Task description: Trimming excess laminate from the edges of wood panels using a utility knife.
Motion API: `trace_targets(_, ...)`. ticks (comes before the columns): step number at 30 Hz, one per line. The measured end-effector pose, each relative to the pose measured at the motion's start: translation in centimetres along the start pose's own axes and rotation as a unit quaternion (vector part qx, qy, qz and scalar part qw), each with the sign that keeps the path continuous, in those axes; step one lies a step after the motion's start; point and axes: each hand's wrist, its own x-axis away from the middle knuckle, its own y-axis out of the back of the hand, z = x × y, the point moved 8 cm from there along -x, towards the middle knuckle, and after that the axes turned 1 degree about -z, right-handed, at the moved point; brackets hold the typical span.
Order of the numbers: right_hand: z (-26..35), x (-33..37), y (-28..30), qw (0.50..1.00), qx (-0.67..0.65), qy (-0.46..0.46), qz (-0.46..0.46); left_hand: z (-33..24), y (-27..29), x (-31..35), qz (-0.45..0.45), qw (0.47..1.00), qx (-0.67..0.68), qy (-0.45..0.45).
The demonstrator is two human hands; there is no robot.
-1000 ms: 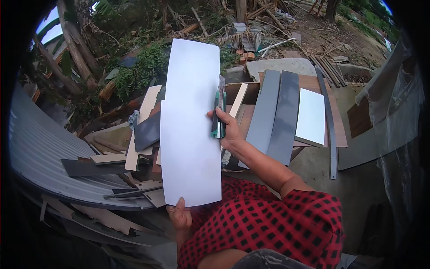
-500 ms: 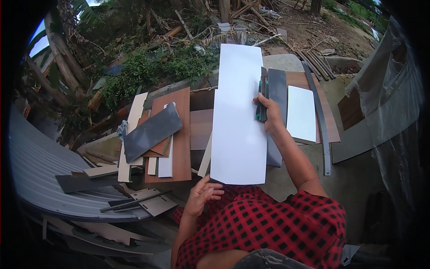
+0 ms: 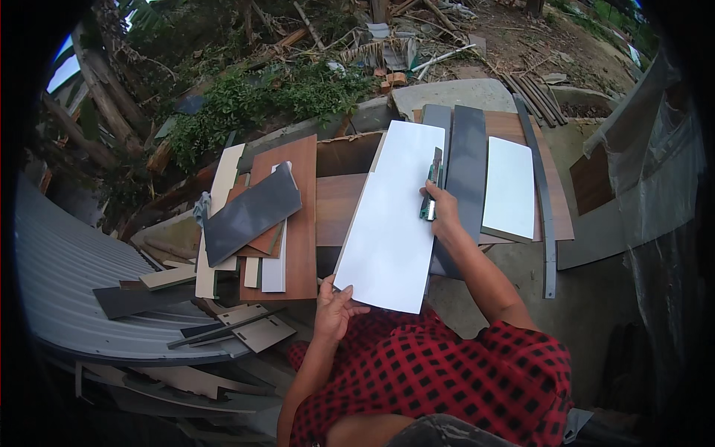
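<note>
A long white board (image 3: 391, 223) lies tilted in front of me, its near end close to my body. My left hand (image 3: 333, 316) grips its near left corner, thumb on the top face and fingers beneath. In my right hand (image 3: 442, 211) is a green and dark utility knife (image 3: 433, 177), held near the board's right edge with its dark end pointing away from me. Just right of the white board lie a dark grey panel (image 3: 465, 160) and a smaller white panel (image 3: 509, 186), on a brown wood-grain board (image 3: 562, 212).
To the left, a dark grey piece (image 3: 253, 216) rests across stacked offcuts on a brown panel (image 3: 302, 253). A long metal strip (image 3: 547, 223) lies at the right. Corrugated sheeting (image 3: 74, 261) with scraps is at lower left; plastic sheeting (image 3: 648, 171) hangs at far right.
The white board has come lower and turned, its far end now leaning right. My left hand has closed on its near corner. The knife is still in my right hand.
</note>
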Motion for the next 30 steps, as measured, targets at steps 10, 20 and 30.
trace_targets(10, 4.1, 2.2, -0.8, 0.992, 0.105, 0.029, 0.063, 1.4, 0.1, -3.5, -0.001, 0.999, 0.016, 0.051)
trace_targets(20, 5.1, 4.7, -1.2, 0.970, 0.188, 0.103, 0.111, 4.8, -0.3, -6.3, -0.057, 0.991, -0.054, 0.104)
trace_targets(30, 2.5, 4.5, -1.2, 0.962, 0.232, 0.074, 0.125, 4.5, 0.0, -4.7, -0.025, 0.961, -0.173, 0.216)
